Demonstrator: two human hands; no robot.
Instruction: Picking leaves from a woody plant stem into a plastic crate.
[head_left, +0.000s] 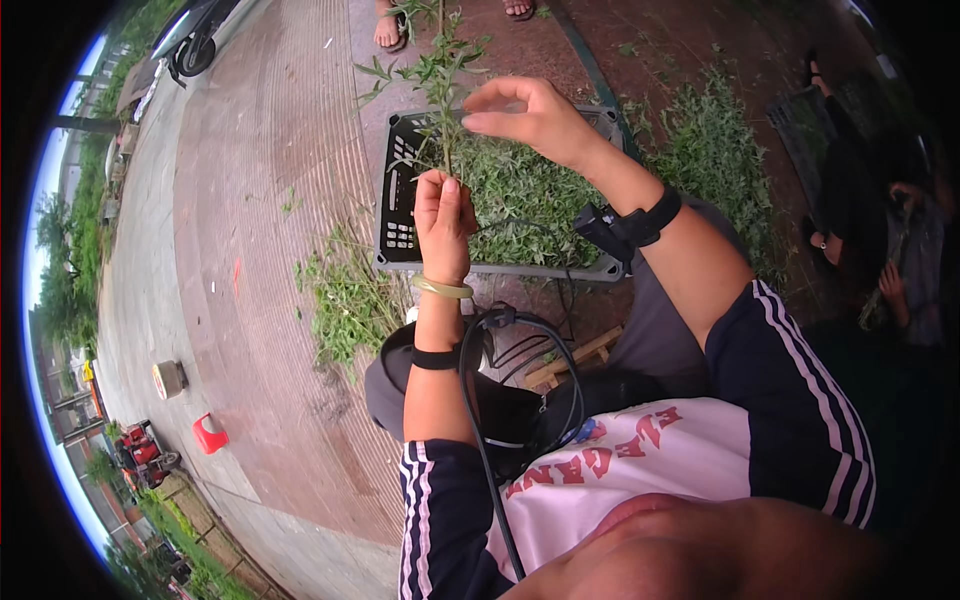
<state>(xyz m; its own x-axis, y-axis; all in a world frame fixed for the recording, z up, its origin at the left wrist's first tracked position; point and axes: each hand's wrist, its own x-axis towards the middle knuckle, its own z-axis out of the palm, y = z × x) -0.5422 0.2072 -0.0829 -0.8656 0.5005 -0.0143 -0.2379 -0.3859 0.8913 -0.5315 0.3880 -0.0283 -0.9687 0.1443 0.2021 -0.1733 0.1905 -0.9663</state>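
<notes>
My left hand (445, 225) pinches the lower stem of a leafy green plant stalk (448, 82), which points away from me. Above it hovers my right hand (529, 120), thumb and fingers apart in a curve, with nothing visible between them. Its fingertips are beside the stalk's leaves; whether they touch them I cannot tell. Below both hands stands a black plastic crate (510, 270) holding a layer of plucked green leaves (525, 202). A black cable (577, 382) loops by my left forearm.
Stripped stalks (352, 300) lie left of the crate, and a heap of leafy stalks (712, 142) lies to its right. Another person's foot (387, 31) is beyond the crate. A seated person (911, 247) is at far right. A red plastic stool (210, 433) lies at left.
</notes>
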